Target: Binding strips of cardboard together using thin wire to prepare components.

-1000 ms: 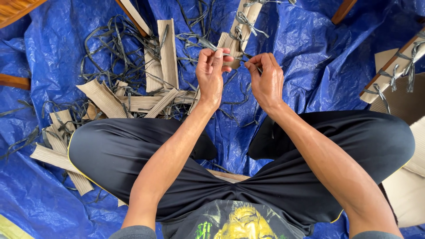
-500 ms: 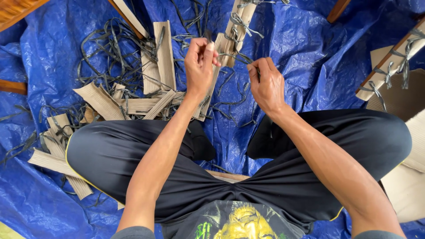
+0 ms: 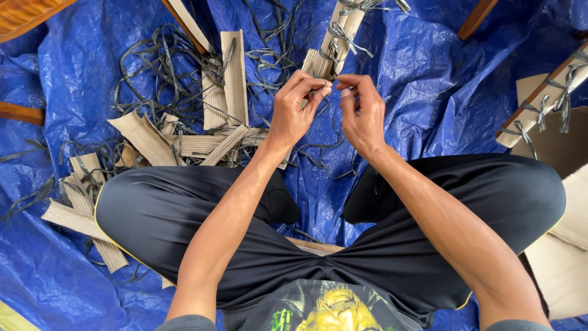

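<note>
Just below the tied cardboard bundle (image 3: 334, 46), left hand (image 3: 293, 110) and right hand (image 3: 362, 113) pinch a thin dark strap (image 3: 335, 87) stretched crosswise between their fingertips.

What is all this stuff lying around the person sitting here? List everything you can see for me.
tarp: one, blue, crinkled, covering the floor.
cardboard strips: many, tan, ribbed, piled ahead on the person's left.
plastic straps: a tangle, dark grey, over and around the strips.
tied cardboard bundle: one, tan, bound with grey straps, ahead of the hands.
second tied bundle: one, tan, at the right edge.
wooden pieces: brown, in the top corners and at the left edge.
black trousers: one pair, legs crossed.
left hand: fingertips pinched; what they hold is too small to tell.
right hand: raised beside it, fingertips pinched.
</note>
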